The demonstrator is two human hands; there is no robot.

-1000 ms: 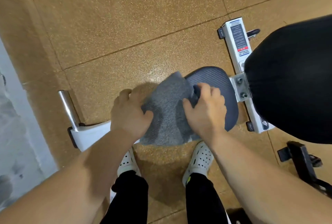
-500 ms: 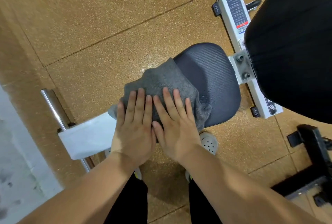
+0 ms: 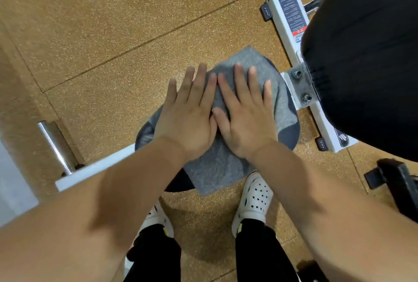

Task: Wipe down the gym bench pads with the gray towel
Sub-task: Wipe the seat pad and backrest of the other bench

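Note:
The gray towel (image 3: 217, 168) lies spread over the small dark seat pad (image 3: 290, 132) of the gym bench, covering most of it. My left hand (image 3: 190, 112) and my right hand (image 3: 246, 114) press flat on the towel side by side, fingers straight and pointing away from me. Only the pad's left and right edges show past the cloth. The large black back pad (image 3: 366, 62) fills the upper right.
The white bench frame (image 3: 294, 25) with bolts and a warning label runs beside the back pad. A white crossbar (image 3: 95, 168) and chrome tube (image 3: 56, 145) lie at the left. My white clogs (image 3: 255, 193) stand on the tan rubber floor. Black equipment (image 3: 398, 179) sits at the right.
Both hands went from gripping the bunched towel to lying flat on it, then slid it forward and right across the seat pad, which it now mostly covers.

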